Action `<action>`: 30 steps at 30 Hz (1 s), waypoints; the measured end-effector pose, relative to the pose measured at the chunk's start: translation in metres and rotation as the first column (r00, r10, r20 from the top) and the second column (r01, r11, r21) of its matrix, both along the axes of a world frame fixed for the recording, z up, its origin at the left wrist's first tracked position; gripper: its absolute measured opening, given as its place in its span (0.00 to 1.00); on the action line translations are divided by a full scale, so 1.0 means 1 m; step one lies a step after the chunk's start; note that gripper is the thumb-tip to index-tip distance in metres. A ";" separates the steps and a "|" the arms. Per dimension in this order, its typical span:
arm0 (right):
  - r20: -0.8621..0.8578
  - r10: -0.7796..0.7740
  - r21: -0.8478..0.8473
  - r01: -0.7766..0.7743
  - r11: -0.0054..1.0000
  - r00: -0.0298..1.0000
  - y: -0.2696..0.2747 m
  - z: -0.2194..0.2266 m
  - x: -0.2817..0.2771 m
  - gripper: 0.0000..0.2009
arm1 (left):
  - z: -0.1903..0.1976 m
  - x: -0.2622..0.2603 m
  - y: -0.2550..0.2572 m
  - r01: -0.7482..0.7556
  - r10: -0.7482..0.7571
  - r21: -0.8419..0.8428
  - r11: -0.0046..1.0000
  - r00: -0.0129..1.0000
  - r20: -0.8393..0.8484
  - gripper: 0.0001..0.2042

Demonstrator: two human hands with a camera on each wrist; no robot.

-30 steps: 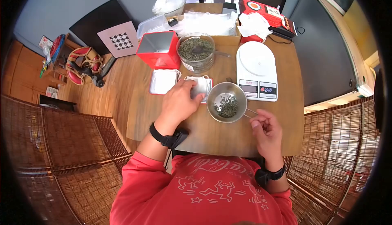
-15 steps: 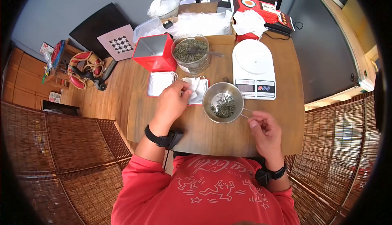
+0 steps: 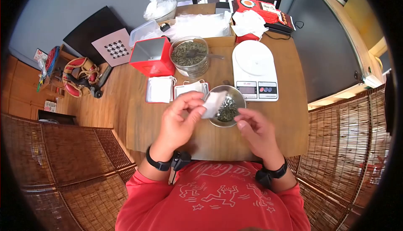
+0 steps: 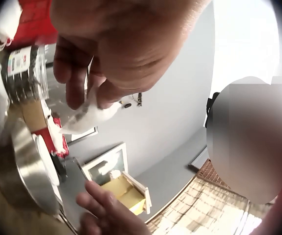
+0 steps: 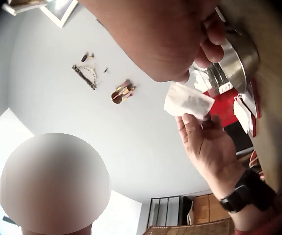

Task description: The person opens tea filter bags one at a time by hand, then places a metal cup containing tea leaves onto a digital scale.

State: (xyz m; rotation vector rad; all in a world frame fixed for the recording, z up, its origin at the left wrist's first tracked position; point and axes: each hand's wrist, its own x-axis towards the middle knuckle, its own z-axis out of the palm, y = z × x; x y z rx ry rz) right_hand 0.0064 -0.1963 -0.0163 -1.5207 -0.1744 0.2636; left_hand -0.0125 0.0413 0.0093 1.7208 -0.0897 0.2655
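Pouch (image 3: 213, 105), small, white and kinda see-through, is up in the air in the left hand (image 3: 178, 122) of a person in a red top. Thumb and fingers have it pinched by one end, and the rest sticks out toward the right hand (image 3: 260, 134). From above it covers the left part of a steel cup (image 3: 239, 98) and some of its rim. It's a bit blurry, so I can't tell if its mouth is spread.

The right hand isn't gripping anything that I can see. Fingers are loosely bent, tips right by the cup's right side, and I honestly can't tell if they touch the rim. They're apart from the pouch though.

Cup's sitting on the wooden table (image 3: 277, 134) with a little heap of dried green leaves (image 3: 227, 114) in the bottom. Just left of it and a bit farther back, two shallow red-edged trays sit side by side, a left tray (image 3: 159, 90) and a right tray (image 3: 179, 91), with white stuff and bits of cord on them. Behind those there's a red tin (image 3: 153, 68) and a clear jar (image 3: 196, 70) full of more leaves, with a dark spoon (image 3: 215, 56) lying across the top. White kitchen scale (image 3: 254, 61) is just past the cup on the right. At the back there's a cardboard box (image 3: 220, 41) piled with white bags, plus a red package (image 3: 261, 9).
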 end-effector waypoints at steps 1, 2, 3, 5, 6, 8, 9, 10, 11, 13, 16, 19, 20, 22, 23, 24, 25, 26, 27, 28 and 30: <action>0.002 -0.006 -0.004 0.006 1.000 1.000 0.007 0.003 0.002 0.12 | -0.003 -0.001 -0.003 0.006 -0.006 -0.004 1.000 1.000 0.002 0.15; -0.054 0.023 0.081 -0.018 0.997 0.998 0.013 0.008 0.004 0.11 | -0.007 -0.002 -0.007 0.070 -0.075 -0.142 0.987 0.997 -0.034 0.15; -0.107 0.056 0.167 -0.038 0.985 0.993 0.017 0.010 0.005 0.11 | -0.011 -0.003 -0.010 0.126 -0.149 -0.280 0.952 0.987 -0.061 0.16; -0.082 0.059 0.136 -0.048 0.990 0.995 0.018 0.007 0.006 0.09 | -0.017 -0.005 -0.012 0.145 -0.177 -0.311 0.939 0.981 -0.077 0.18; -0.062 0.070 0.107 -0.063 0.992 0.996 0.018 0.006 0.006 0.08 | -0.018 -0.006 -0.013 0.130 -0.166 -0.289 0.948 0.981 -0.104 0.17; -0.058 0.059 0.076 -0.055 0.996 0.997 0.018 0.007 0.006 0.07 | -0.019 -0.007 -0.014 0.113 -0.152 -0.271 0.956 0.980 -0.129 0.16; -0.054 0.049 0.049 -0.046 0.998 0.997 0.017 0.007 0.006 0.05 | -0.019 -0.007 -0.013 0.102 -0.135 -0.246 0.964 0.984 -0.119 0.14; -0.053 0.051 0.047 -0.048 0.998 0.997 0.017 0.007 0.005 0.05 | -0.020 -0.007 -0.013 0.091 -0.118 -0.221 0.971 0.987 -0.110 0.12; 0.021 0.021 -0.047 -0.020 0.999 1.000 0.016 0.006 0.005 0.05 | -0.019 -0.007 -0.012 0.089 -0.116 -0.222 0.971 0.987 -0.110 0.12; 0.097 -0.002 -0.139 0.016 0.990 0.995 0.017 0.004 0.004 0.05 | -0.016 -0.008 -0.012 0.058 -0.074 -0.131 0.990 0.990 -0.123 0.08; 0.431 -0.069 -0.189 0.164 0.968 0.900 0.024 0.004 0.004 0.06 | -0.020 -0.006 -0.017 0.028 -0.029 -0.009 1.000 0.995 -0.099 0.06; 0.514 -0.066 -0.224 0.208 0.952 0.856 0.026 0.006 0.001 0.06 | -0.016 -0.006 -0.025 0.032 -0.036 -0.028 0.999 0.989 -0.145 0.05; 0.498 -0.056 -0.229 0.193 0.954 0.865 0.026 0.005 0.001 0.06 | -0.019 -0.005 -0.026 0.032 -0.036 -0.028 0.999 0.989 -0.144 0.05; 0.483 -0.045 -0.234 0.178 0.956 0.875 0.025 0.005 0.001 0.06 | -0.027 -0.004 -0.027 0.068 -0.064 0.031 0.997 0.990 -0.126 0.04; 0.392 -0.011 -0.266 0.125 0.956 0.920 0.023 0.005 0.001 0.06 | -0.028 -0.005 -0.027 0.068 -0.064 0.030 0.997 0.990 -0.127 0.04; 0.297 0.022 -0.293 0.070 0.954 0.955 0.022 0.005 0.001 0.06 | -0.028 -0.005 -0.027 0.091 -0.084 0.039 0.995 0.984 -0.155 0.05; 0.296 0.022 -0.293 0.069 0.954 0.955 0.022 0.003 0.000 0.06 | -0.029 -0.006 -0.028 0.113 -0.103 0.048 0.992 0.978 -0.183 0.05; 0.193 -0.042 -0.177 0.077 0.981 0.980 0.023 0.001 -0.002 0.06 | -0.030 -0.005 -0.029 0.111 -0.101 0.048 0.993 0.978 -0.184 0.05; 0.081 -0.091 -0.060 0.096 0.994 0.993 0.024 -0.001 -0.003 0.07 | -0.031 -0.003 -0.031 0.074 -0.095 -0.109 0.991 0.975 -0.200 0.07; 0.080 -0.088 -0.060 0.093 0.994 0.993 0.022 -0.001 -0.002 0.07 | -0.031 -0.002 -0.032 0.033 -0.092 -0.263 0.964 0.972 -0.216 0.08; 0.228 0.033 -0.170 0.006 0.985 0.973 0.017 0.000 0.002 0.10 | -0.026 0.000 -0.031 0.015 -0.123 -0.349 0.937 0.949 -0.289 0.08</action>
